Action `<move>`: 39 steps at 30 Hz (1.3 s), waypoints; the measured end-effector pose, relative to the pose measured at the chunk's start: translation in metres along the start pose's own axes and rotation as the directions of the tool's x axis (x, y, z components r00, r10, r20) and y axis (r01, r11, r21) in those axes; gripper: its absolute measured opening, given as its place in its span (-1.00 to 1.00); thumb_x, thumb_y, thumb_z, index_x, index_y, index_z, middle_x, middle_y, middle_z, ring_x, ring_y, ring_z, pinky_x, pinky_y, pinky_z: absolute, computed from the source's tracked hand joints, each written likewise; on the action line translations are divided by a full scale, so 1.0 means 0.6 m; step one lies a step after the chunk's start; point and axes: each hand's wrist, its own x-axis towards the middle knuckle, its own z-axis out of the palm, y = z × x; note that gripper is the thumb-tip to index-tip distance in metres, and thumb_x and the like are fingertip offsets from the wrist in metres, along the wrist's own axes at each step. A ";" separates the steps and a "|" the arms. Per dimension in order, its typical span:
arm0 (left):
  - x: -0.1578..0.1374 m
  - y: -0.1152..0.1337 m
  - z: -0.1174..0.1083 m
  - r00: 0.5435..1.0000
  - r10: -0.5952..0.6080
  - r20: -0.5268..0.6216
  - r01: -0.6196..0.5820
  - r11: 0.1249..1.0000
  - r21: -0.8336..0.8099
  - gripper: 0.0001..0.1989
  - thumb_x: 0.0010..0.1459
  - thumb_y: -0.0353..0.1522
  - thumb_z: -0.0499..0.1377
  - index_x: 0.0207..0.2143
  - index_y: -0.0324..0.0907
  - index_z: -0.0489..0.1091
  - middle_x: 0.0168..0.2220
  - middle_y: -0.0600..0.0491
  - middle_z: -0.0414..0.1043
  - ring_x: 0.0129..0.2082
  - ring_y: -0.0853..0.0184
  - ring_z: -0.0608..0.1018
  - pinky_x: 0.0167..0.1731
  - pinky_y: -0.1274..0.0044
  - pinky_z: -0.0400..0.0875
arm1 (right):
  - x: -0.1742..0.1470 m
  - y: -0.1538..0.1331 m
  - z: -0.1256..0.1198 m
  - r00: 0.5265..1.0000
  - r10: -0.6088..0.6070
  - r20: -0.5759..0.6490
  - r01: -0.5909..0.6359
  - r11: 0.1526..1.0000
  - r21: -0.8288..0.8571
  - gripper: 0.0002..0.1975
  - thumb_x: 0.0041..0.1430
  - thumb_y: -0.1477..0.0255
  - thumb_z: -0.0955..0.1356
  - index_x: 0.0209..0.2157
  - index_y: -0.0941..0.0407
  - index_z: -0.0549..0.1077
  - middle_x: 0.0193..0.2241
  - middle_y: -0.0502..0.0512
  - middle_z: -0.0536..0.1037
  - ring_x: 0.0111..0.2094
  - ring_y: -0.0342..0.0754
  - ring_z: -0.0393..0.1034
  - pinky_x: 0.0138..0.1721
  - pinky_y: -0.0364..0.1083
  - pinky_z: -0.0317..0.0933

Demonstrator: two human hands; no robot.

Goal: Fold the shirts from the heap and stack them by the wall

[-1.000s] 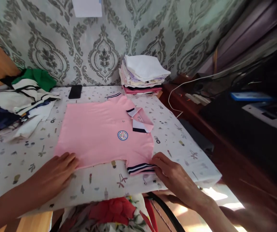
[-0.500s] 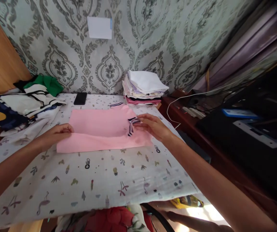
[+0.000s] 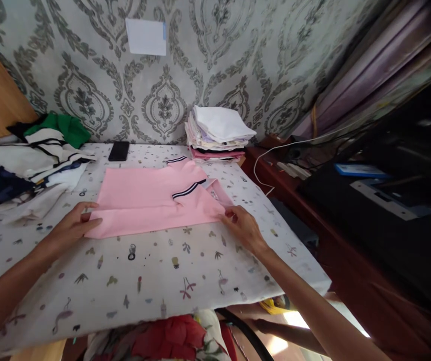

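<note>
A pink polo shirt (image 3: 140, 188) lies flat on the printed cloth, its near side folded inward in a long strip. Navy-and-white striped bands trim its sleeves, one of which lies across the folded part. My left hand (image 3: 74, 223) is closed on the near left corner, at the hem end, with fingers and thumb on either side of the fabric. At the opposite end, my right hand (image 3: 243, 228) pinches the near corner by the shoulder. The collar end sits just beyond its fingers.
A neat stack of folded clothes (image 3: 219, 133) stands against the wall. Loose clothes (image 3: 31, 160) are heaped at the left, near a black phone (image 3: 119, 151). A white cable (image 3: 262, 170) runs along the right side, by dark equipment (image 3: 381, 200).
My right hand has moved nearer to me, from the striped sleeve to the shoulder corner. The sleeve now lies flatter. My left hand has shifted left and down to the hem corner.
</note>
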 end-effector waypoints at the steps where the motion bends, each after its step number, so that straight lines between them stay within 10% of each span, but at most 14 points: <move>1: -0.005 0.002 0.006 1.000 0.025 -0.015 -0.025 1.000 0.013 -0.43 -0.02 -0.03 0.23 0.01 -0.06 0.27 -0.51 0.20 0.33 -0.60 0.34 0.37 -0.59 0.56 0.22 | -0.001 0.002 0.006 1.000 0.005 -0.006 -0.005 1.000 0.016 -0.65 0.10 0.07 0.29 -0.40 0.07 0.44 -0.37 0.10 0.52 -0.42 -0.03 0.36 -0.33 -0.04 0.23; 12: 0.001 0.010 0.022 0.958 0.258 -0.122 -0.170 0.859 0.482 -0.69 0.16 -0.19 -0.04 -0.15 -0.11 0.35 -0.59 0.20 0.16 -0.53 0.29 0.34 -0.43 0.51 0.24 | -0.003 0.014 0.011 0.999 0.042 0.012 -0.042 0.999 0.005 -0.76 0.07 0.23 0.26 -0.56 0.06 0.32 -0.59 0.00 0.45 -0.54 -0.06 0.31 -0.43 -0.08 0.15; 16: 0.000 0.008 0.016 0.936 0.341 -0.090 -0.196 0.716 0.670 -0.62 0.25 -0.17 -0.04 0.02 -0.12 0.33 -0.22 -0.03 0.46 -0.17 0.12 0.51 -0.18 0.37 0.38 | -0.003 0.001 0.002 0.998 0.030 -0.054 -0.035 0.995 -0.095 -0.79 0.09 0.22 0.30 -0.38 0.06 0.44 -0.40 0.07 0.55 -0.51 -0.03 0.37 -0.44 -0.05 0.20; 20: -0.010 0.017 0.044 0.870 0.492 -0.018 -0.331 0.611 0.719 -0.57 0.32 -0.18 -0.06 0.12 -0.18 0.32 0.24 -0.19 0.26 0.27 -0.01 0.27 0.21 0.18 0.20 | 0.023 -0.047 0.025 0.949 -0.298 -0.101 0.282 0.948 -0.146 -0.65 0.26 0.23 0.25 -0.05 0.10 0.47 -0.10 0.25 0.54 -0.26 0.09 0.49 -0.27 0.04 0.35; 25: -0.017 0.034 0.098 0.807 0.470 0.357 -0.589 0.613 0.526 -0.50 0.37 -0.12 -0.04 0.31 0.04 0.20 0.40 0.06 0.09 0.38 0.16 0.17 0.35 0.26 0.07 | 0.084 -0.094 0.110 0.758 -0.637 0.142 0.652 0.745 -0.137 -0.56 0.37 0.32 0.16 0.15 0.22 0.38 0.22 0.40 0.35 0.27 0.23 0.20 0.24 0.21 0.12; 34: 0.025 -0.064 0.010 0.832 0.442 0.335 -0.545 0.540 0.641 -0.35 0.39 -0.06 -0.11 0.44 -0.05 -0.12 0.44 -0.03 -0.05 0.43 0.20 0.02 0.38 0.23 -0.13 | 0.105 -0.051 0.152 0.819 -0.568 0.078 0.573 0.809 -0.131 -0.51 0.39 0.19 0.19 0.19 0.15 0.36 0.21 0.32 0.39 0.26 0.16 0.23 0.29 0.17 0.12; 39: 0.141 -0.051 -0.021 0.824 0.527 0.211 -0.549 0.647 0.529 -0.39 0.37 -0.08 -0.11 0.38 -0.10 0.06 0.42 -0.09 0.02 0.38 0.12 0.17 0.32 0.29 0.12 | 0.229 -0.079 0.125 0.902 -0.421 0.096 0.432 0.887 -0.164 -0.60 0.40 0.33 0.15 0.13 0.13 0.40 0.11 0.26 0.49 0.09 0.06 0.43 0.11 0.06 0.32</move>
